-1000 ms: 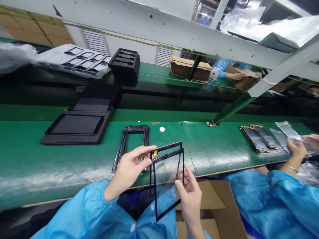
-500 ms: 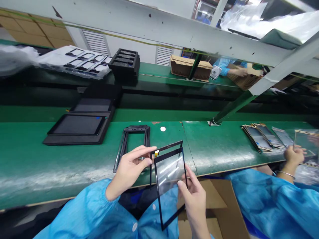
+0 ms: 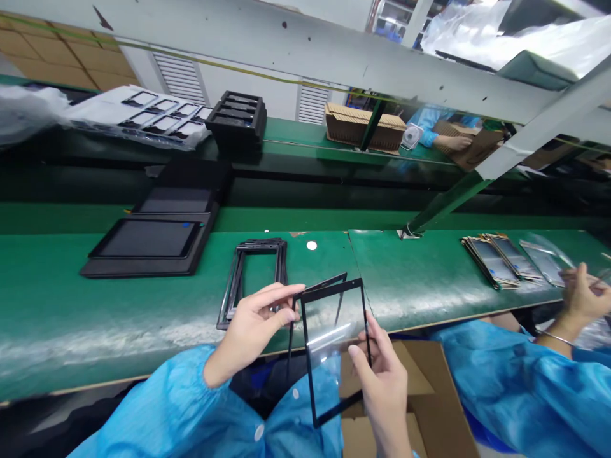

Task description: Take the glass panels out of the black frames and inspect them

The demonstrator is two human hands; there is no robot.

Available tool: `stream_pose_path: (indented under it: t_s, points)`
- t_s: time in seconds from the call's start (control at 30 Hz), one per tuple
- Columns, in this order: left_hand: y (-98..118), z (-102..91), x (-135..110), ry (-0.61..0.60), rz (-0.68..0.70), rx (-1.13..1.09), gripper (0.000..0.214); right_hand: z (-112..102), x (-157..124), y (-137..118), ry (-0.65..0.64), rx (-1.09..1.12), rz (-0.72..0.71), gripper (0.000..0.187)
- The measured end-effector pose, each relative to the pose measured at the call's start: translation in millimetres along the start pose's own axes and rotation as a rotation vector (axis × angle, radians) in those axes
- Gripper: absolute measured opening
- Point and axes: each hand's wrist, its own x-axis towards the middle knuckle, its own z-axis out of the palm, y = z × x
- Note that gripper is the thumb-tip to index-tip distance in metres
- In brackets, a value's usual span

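My right hand (image 3: 384, 375) grips a clear glass touch panel (image 3: 334, 343) with a black border by its right edge, thumb in front and fingers behind. The panel is held tilted above the table's front edge. Between the thumb and fingers of my left hand (image 3: 260, 327) is a thin black frame (image 3: 290, 343), pinched near its upper left corner. Much of that frame is hidden behind the glass, and the two upper edges lie close together; whether they touch I cannot tell. Just behind my left hand, a stack of black frames (image 3: 260, 247) lies on the green table (image 3: 157, 318).
Two dark screens (image 3: 147, 239) rest on black foam at the left. A black slotted tray (image 3: 236, 121) and framed parts (image 3: 162, 117) stand on the shelf. Rightward are stacked panels (image 3: 494, 261) and a co-worker's hand (image 3: 582, 299). Below me sits an open cardboard box (image 3: 429, 388).
The glass panel has moved slightly right and turned, and the yellow tab at its upper left is now out of sight. The co-worker's hand at the right has moved farther right.
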Motion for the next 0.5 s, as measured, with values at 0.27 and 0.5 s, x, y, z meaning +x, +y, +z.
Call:
stream_pose_path:
  t_s: [0.27,0.5]
  points:
    - [-1.4,2.8,-2.6,0.034,-0.222,-0.124,0.046,13.7,-5.3,-2.1,-0.017,0.076,0.101,0.063]
    - [-12.6,2.7,-3.2,0.042,-0.246,-0.253,0.046,16.1,-4.9,-9.1,-0.028,0.06,0.133,0.063]
